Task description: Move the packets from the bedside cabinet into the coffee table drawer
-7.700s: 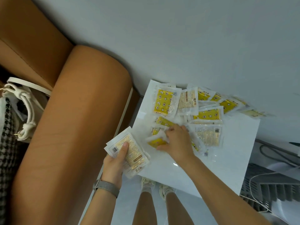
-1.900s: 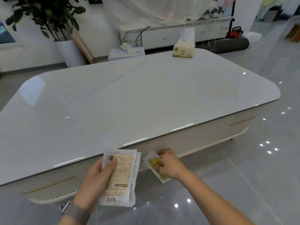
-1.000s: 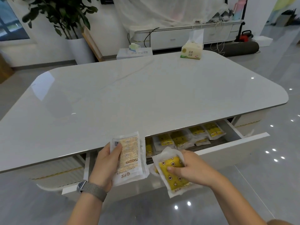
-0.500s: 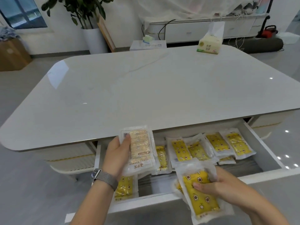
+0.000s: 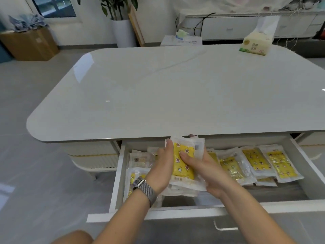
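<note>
Packets sit gripped between left hand and right hand above drawer.

Soft pale-yellow tissue pack at the far right of the glossy white table top: dark characters are printed on its front beside a round gold emblem, too small to read.
Clear-edged yellow packet with star and flower prints, pressed between the left hand and the right hand: a short dark line of print on the white strip at its near end, blurred and unreadable.
Yellow-and-clear packets lying in the open white drawer: only pattern shows, no readable wording.
Low white box on the floor behind the table: faint marks, illegible.
</note>
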The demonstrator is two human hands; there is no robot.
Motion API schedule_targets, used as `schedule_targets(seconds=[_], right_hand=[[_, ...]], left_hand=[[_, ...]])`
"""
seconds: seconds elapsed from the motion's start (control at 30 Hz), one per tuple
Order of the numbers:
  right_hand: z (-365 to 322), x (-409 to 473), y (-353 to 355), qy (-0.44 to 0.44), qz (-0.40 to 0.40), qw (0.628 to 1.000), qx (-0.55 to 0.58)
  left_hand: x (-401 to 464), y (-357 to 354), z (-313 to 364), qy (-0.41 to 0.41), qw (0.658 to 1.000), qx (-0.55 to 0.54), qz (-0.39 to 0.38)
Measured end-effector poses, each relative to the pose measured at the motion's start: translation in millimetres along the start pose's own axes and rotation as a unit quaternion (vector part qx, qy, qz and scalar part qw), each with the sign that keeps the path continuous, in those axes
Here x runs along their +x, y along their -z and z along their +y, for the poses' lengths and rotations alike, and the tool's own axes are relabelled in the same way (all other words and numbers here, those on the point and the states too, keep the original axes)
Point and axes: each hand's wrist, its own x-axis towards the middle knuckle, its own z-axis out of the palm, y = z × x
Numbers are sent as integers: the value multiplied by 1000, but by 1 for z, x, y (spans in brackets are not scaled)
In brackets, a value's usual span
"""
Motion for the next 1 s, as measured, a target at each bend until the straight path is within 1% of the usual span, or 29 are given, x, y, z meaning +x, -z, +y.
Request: schedule_targets(seconds=[0.03, 0.07, 0.1, 0.13, 0.17, 0.2, 0.23, 0.27, 0.3, 0.4, 0.47, 0.57, 0.6, 0.63, 0.73, 0.77, 0.87, 0.9, 0.93, 0.97, 1.0], right_hand=[[3, 6, 2, -6, 14, 1000, -22], [7, 11, 3, -23, 31, 998, -51], [14, 18, 5, -45, 42, 994, -94], [21, 22, 6, -71, 47, 985, -151], [28, 26, 5, -90, 44, 970, -220], [35, 30, 5, -107, 39, 953, -280], [41, 35, 5, -127, 38, 939, -316], [45, 39, 4, -141, 37, 933, -330], [47, 43, 2, -154, 39, 932, -325], [57, 60, 1, -189, 46, 926, -324], [72, 69, 3, -228, 35, 917, -326], [77, 68, -1, -266, 5, 914, -306], [77, 67, -2, -273, -11, 909, -316], [76, 66, -1, -281, -26, 893, -350], [72, 64, 1, -285, -39, 816, -502], [73, 64, 1, -286, -50, 804, -519], [76, 63, 2, -282, -94, 816, -495], [75, 62, 1, -280, -106, 813, -499], [72, 59, -1, -268, -112, 799, -526], [68, 56, -2, -243, -117, 771, -578], [64, 52, -5, -207, -115, 734, -637]], left_hand=[[-2, 5, 2, -8, 994, 107, -5], [-2, 12, 0, -31, 969, 243, 13], [-3, 21, -4, -38, 925, 374, 48], [-4, 31, -6, -30, 877, 475, 70], [-6, 41, -9, -9, 840, 537, 77], [-6, 48, -10, 11, 814, 577, 71], [-5, 52, -12, 32, 805, 590, 53], [-3, 54, -15, 47, 806, 589, 28], [0, 53, -17, 54, 814, 578, 3], [3, 49, -21, 39, 833, 551, -32], [4, 48, -25, 34, 838, 544, -35], [4, 53, -27, 43, 831, 554, -23], [3, 54, -28, 43, 828, 558, -18], [3, 56, -29, 45, 827, 561, -15], [3, 59, -32, 48, 823, 566, -13], [3, 59, -33, 50, 823, 566, -15], [2, 56, -33, 51, 823, 565, -28], [1, 55, -32, 51, 824, 563, -31], [1, 54, -30, 51, 824, 563, -34], [1, 52, -29, 50, 824, 564, -37], [0, 51, -28, 50, 823, 565, -38]])
